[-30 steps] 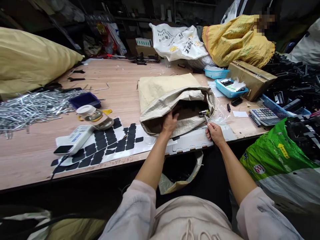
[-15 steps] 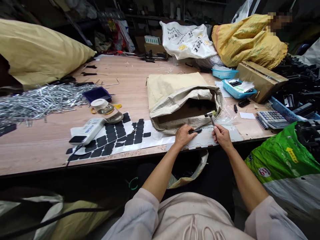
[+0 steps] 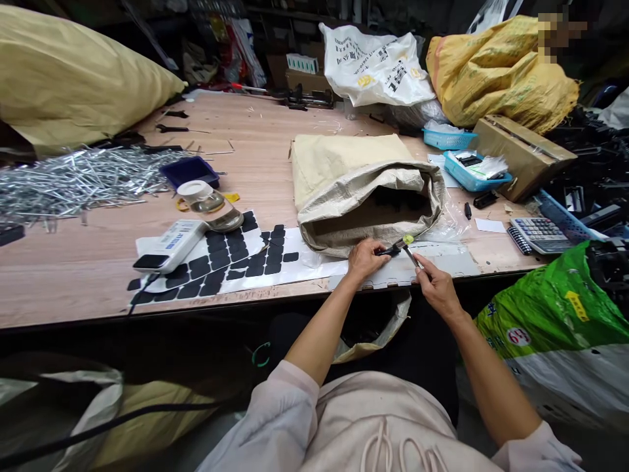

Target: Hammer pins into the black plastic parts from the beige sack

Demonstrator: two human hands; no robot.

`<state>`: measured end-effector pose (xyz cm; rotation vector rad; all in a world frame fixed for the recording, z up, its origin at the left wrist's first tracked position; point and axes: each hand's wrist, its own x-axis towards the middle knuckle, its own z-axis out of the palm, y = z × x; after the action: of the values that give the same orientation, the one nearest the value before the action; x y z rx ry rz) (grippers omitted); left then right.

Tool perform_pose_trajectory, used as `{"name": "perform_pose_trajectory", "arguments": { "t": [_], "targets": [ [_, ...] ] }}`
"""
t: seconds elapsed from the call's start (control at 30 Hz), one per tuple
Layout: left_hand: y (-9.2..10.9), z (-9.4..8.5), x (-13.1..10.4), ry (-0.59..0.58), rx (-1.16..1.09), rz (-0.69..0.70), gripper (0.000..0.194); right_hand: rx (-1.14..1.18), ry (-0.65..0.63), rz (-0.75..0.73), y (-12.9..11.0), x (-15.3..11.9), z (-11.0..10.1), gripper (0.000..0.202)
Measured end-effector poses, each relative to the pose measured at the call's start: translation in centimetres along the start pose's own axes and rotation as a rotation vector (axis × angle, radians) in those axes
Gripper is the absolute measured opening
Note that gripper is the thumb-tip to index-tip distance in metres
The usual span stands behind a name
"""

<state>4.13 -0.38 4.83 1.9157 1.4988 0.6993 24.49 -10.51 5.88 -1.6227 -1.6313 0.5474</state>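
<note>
My left hand (image 3: 366, 262) is closed around a small black part (image 3: 390, 250) above the work board, partly hidden by the fingers. In my right hand (image 3: 435, 282) is the handle of a small hammer (image 3: 407, 244) with a yellow-green face. Its head is at the black part's right end; whether they touch I cannot tell. Beneath both hands lies a pale flat board (image 3: 432, 265) at the table's front edge. Just behind them a beige sack (image 3: 344, 154) lies on its side, its mouth facing me, with dark contents inside.
Metal rods (image 3: 93, 177) are heaped at the left beside a dark blue tray (image 3: 190, 173). A jar (image 3: 211, 206) and a white device (image 3: 171, 246) stand on sheets of black stickers (image 3: 236, 252). Blue baskets (image 3: 472, 178), a calculator (image 3: 543, 234) and a green bag (image 3: 535, 301) are at right.
The hammer has swung down and left onto or close to the black part. My left hand has raised and turned the part slightly. The view has shifted a little.
</note>
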Motion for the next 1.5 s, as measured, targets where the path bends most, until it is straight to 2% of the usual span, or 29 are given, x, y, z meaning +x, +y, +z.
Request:
{"name": "perform_pose_trajectory", "arguments": {
  "t": [0.17, 0.33, 0.5, 0.73, 0.9, 0.97, 1.03, 1.1, 1.17, 1.27, 1.33, 1.43, 1.5],
  "targets": [
    [0.0, 0.0, -0.1, 0.002, 0.001, -0.004, 0.016, 0.014, -0.004, -0.017, -0.4, 0.1, 0.3, 0.051],
    [-0.2, 0.1, 0.0, -0.002, -0.005, -0.001, 0.015, 0.006, -0.073, -0.064, -0.6, 0.2, 1.0, 0.047],
    [-0.2, 0.1, 0.0, 0.013, 0.002, 0.022, 0.014, 0.053, -0.064, 0.037, -0.3, 1.5, 0.9, 0.047],
    [-0.6, 0.5, -0.2, 0.043, 0.021, 0.031, 0.013, 0.366, 0.024, 0.237, 1.5, 6.8, 1.2, 0.054],
    [-0.2, 0.0, -0.6, 0.047, 0.007, 0.083, 0.013, 0.522, 0.027, 0.307, 2.8, 7.9, 1.3, 0.048],
    [0.4, -0.5, -1.9, 0.08, -0.022, 0.15, 0.011, 0.555, 0.025, 0.306, 3.0, 7.8, 1.3, 0.047],
    [0.8, -0.9, -4.2, 0.106, -0.025, 0.256, 0.012, 0.577, 0.02, 0.302, 3.1, 7.8, 1.3, 0.046],
    [0.6, -1.1, -7.1, 0.069, 0.014, 0.379, 0.017, 0.583, 0.024, 0.298, 3.1, 7.8, 1.3, 0.045],
    [-0.2, -1.0, -10.1, -0.017, 0.074, 0.467, 0.019, 0.582, 0.028, 0.294, 3.1, 7.8, 1.3, 0.046],
    [-1.8, -0.9, -13.4, -0.096, 0.167, 0.461, 0.015, 0.576, 0.027, 0.286, 3.0, 7.8, 1.3, 0.044],
    [-2.4, -1.0, -14.2, -0.111, 0.186, 0.426, 0.015, 0.567, 0.023, 0.283, 3.0, 7.7, 1.3, 0.043],
    [-1.6, -1.5, -12.3, -0.049, 0.148, 0.395, 0.021, 0.551, 0.025, 0.282, 3.1, 7.7, 1.5, 0.044],
    [-0.5, -2.0, -8.7, 0.072, 0.126, 0.333, 0.024, 0.544, 0.031, 0.285, 3.2, 7.7, 1.6, 0.045]
  ]
}}
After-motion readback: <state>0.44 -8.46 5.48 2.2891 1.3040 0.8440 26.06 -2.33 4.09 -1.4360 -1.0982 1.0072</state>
